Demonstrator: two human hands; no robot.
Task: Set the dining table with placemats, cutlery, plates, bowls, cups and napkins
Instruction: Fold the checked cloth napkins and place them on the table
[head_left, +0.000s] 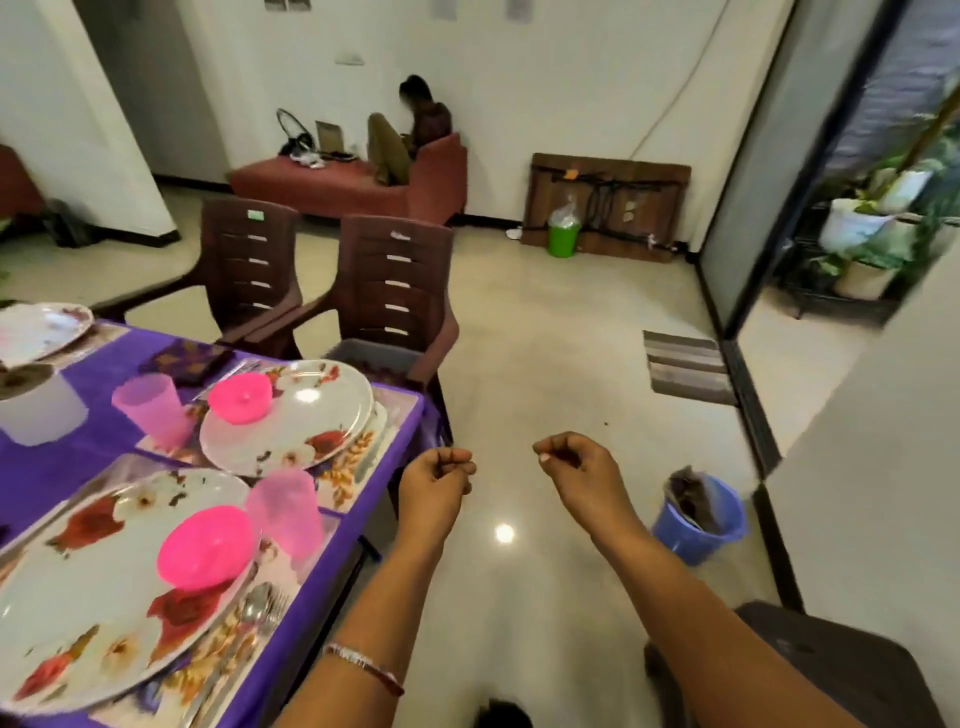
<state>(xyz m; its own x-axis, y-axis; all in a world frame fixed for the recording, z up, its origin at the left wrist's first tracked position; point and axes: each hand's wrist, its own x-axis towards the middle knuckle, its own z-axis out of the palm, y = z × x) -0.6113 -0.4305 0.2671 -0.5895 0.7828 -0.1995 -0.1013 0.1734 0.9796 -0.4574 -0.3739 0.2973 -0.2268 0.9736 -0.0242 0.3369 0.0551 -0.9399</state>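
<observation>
The left hand (439, 475) hovers over the floor just off the worktop's (322, 582) right edge in the lower middle of the frame, fingers curled in on themselves around nothing; the right hand (569, 460) hangs to its right, likewise curled and gripping nothing, the two well apart. On the purple-covered worktop at lower left, a flowered plate (104, 587) lies on a placemat (218, 654) with a pink bowl (208, 545) on it; a pink cup (285, 512) stands just beside the bowl, and a spoon and fork (257, 608) rest along the plate's right rim. Further up, a second plate (311, 421) carries an upturned pink bowl (240, 397), with another pink cup (148, 402) to its left; a blue bin (698, 519) stands on the floor at right.
</observation>
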